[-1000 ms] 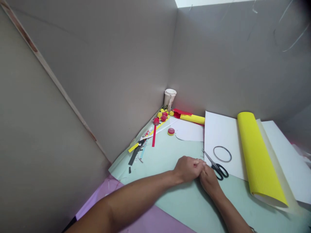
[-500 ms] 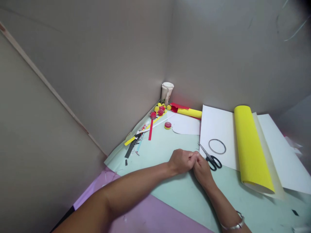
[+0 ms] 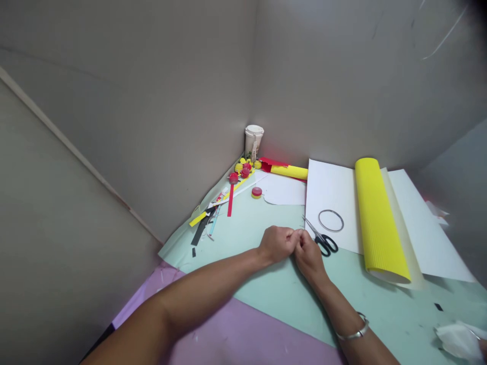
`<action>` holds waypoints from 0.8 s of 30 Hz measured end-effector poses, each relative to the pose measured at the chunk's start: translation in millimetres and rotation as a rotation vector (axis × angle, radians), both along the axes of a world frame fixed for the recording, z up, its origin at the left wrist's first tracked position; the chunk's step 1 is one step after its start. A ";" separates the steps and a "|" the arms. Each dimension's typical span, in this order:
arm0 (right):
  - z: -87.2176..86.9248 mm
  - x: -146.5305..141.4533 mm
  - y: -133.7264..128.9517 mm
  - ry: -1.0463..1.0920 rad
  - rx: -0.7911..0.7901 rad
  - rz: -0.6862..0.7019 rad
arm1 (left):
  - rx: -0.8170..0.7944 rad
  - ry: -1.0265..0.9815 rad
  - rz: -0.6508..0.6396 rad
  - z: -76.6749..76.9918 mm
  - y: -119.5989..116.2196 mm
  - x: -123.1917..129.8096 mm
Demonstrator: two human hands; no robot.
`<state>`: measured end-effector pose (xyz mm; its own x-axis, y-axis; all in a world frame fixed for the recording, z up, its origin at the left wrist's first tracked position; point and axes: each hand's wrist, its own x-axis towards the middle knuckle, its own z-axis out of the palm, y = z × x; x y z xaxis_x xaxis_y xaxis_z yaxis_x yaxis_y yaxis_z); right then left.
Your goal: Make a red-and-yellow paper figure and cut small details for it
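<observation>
Head view: the left hand point(image 3: 277, 243) and right hand point(image 3: 310, 256) are closed, meeting just left of black-handled metal scissors point(image 3: 319, 237); whether they grip anything, I cannot tell. Farther left, small red and yellow balls point(image 3: 233, 178) look finished, cut paper strips point(image 3: 230, 203) loose.

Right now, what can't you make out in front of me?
- Head view: whatever the left hand and right hand may pinch; curled fingers hide it.
- Head view: the lidded cup's contents, hidden by its lid; its lettering is too small.
- Head view: the crumpled white thing, blurred and cut off by the frame's edge.
</observation>
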<state>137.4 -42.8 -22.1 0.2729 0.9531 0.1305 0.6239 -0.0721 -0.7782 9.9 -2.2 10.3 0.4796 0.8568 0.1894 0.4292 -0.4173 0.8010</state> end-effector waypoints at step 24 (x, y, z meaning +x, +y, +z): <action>4.4 -2.2 -3.2 -0.047 0.039 0.063 | 0.092 0.112 0.570 19.9 118.9 -43.2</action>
<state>135.2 -46.0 -17.8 0.2052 0.9623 0.1787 0.6622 -0.0020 -0.7494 -33.2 116.6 30.2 -0.0303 0.9679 0.2494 0.6861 -0.1613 0.7094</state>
